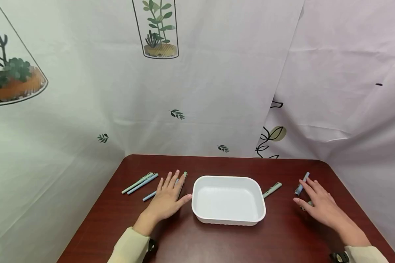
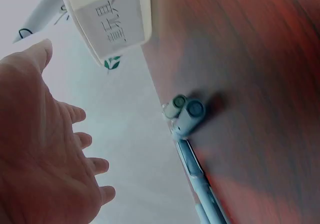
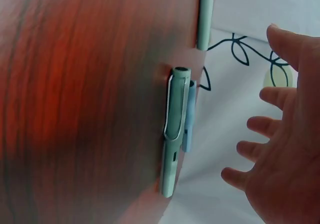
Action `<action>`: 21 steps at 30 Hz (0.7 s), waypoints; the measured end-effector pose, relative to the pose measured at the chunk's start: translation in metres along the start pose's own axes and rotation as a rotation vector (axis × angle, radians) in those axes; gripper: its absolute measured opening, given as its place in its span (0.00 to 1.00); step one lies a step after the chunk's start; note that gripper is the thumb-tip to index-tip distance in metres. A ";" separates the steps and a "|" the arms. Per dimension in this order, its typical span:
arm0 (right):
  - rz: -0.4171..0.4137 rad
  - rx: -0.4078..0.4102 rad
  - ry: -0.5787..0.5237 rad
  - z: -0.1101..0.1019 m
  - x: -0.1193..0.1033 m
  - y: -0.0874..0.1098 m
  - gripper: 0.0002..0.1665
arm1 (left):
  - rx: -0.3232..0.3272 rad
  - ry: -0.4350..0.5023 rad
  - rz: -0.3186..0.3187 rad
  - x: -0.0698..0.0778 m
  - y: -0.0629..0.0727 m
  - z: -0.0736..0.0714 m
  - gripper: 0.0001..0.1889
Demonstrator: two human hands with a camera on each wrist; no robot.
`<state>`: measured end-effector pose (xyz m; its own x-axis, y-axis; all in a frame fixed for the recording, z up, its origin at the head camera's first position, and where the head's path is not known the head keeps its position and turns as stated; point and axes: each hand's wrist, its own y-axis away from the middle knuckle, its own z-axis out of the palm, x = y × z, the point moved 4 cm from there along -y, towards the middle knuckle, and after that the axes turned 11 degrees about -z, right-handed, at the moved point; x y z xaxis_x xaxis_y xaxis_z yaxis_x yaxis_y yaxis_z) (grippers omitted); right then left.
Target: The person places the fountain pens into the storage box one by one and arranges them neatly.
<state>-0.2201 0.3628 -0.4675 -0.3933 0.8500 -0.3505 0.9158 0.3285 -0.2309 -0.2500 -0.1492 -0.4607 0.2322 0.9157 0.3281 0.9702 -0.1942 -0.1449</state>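
On inspection from the head view, a white container is being carried by the worktop, between two spread hands. The left hand is being held with fingers extended and parted, nothing being gripped; its thumb is being held near the container's left rim. A middle blue pen is being partly covered by this hand, as is an upper green pen. Further left, an outer green pen and an outer blue pen are being seen side by side.

The right hand is likewise being held with fingers parted, nothing being gripped. A right blue pen is being partly overlapped by its fingertips, and a clipped green pen is being mostly hidden beneath it. In the right wrist view that pen is being shown at length, clip included, in front of the right blue pen, and a gap is being seen between fingers and pens. A lone green pen is being seen beside the container's right rim.

By the left wrist view alone, characters on the container's outer face are being revealed.
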 end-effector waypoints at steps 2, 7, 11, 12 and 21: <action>-0.008 -0.006 -0.002 0.000 0.002 0.002 0.47 | -0.005 0.005 0.014 0.004 0.001 0.000 0.43; -0.048 0.016 0.009 -0.003 0.008 0.006 0.45 | -0.049 -0.001 0.033 0.015 0.002 0.002 0.45; -0.082 0.030 0.014 -0.003 0.013 0.009 0.44 | -0.064 -0.002 0.044 0.021 0.004 0.004 0.46; -0.091 0.034 0.015 -0.003 0.014 0.010 0.44 | -0.064 -0.006 0.048 0.023 0.004 0.005 0.46; -0.087 -0.030 -0.043 0.001 0.024 0.015 0.43 | -0.099 -0.032 0.088 0.033 0.008 0.011 0.46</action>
<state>-0.2159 0.3873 -0.4801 -0.4735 0.7998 -0.3690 0.8801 0.4128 -0.2346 -0.2358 -0.1165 -0.4617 0.3155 0.9043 0.2877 0.9488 -0.3063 -0.0778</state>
